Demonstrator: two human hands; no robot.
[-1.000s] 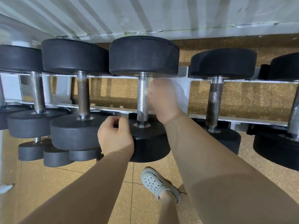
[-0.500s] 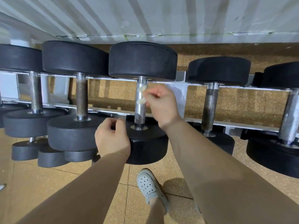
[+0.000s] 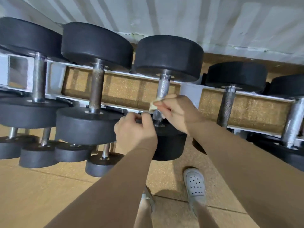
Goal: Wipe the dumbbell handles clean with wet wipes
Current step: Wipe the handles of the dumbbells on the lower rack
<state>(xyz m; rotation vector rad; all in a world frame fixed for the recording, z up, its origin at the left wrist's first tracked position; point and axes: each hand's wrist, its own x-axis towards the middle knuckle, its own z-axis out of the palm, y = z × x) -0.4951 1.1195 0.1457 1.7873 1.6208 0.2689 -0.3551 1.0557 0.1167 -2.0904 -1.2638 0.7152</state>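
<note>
Black dumbbell heads point(image 3: 167, 56), silver knurled handle point(image 3: 163, 87), cream wipe point(image 3: 153, 105), white rack point(image 3: 189, 91), speckled tan floor point(image 3: 32, 186), grey perforated clog point(image 3: 195, 183), brown sleeves point(image 3: 246, 170).

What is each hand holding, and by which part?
The right hand pinches a crumpled wipe against the handle; the left hand grips the near weight head at its top edge.

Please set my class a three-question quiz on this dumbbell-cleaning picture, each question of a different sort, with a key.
1. True or false: the right hand pinches the wet wipe.
2. The left hand grips: A) a second wipe; B) the dumbbell's near head; C) nothing.
3. Short answer: is the wipe at the near or the far end of the handle?
Key: 1 true; 2 B; 3 near.
</note>
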